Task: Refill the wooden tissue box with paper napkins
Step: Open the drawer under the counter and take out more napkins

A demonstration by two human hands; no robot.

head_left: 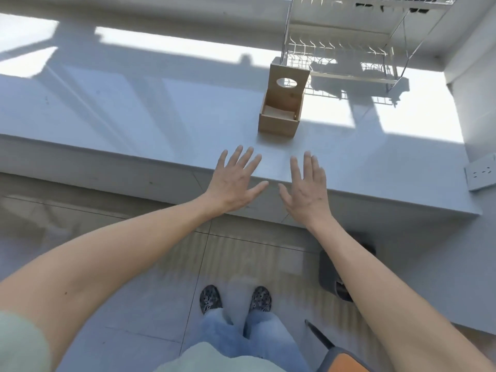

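Counter [134, 108]: white, wide, with a wire rack [341, 60] at far right.
Tissue box [281, 111]: lid up, standing just beyond both hands (no napkins visible).
Left hand [233, 181]: fingers spread, empty.
Right hand [306, 189]: fingers spread, empty, about equally near.

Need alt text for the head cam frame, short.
Two empty hands, left hand and right hand, spread open over the edge of a white counter, near an open wooden tissue box. A wire dish rack stands behind it.
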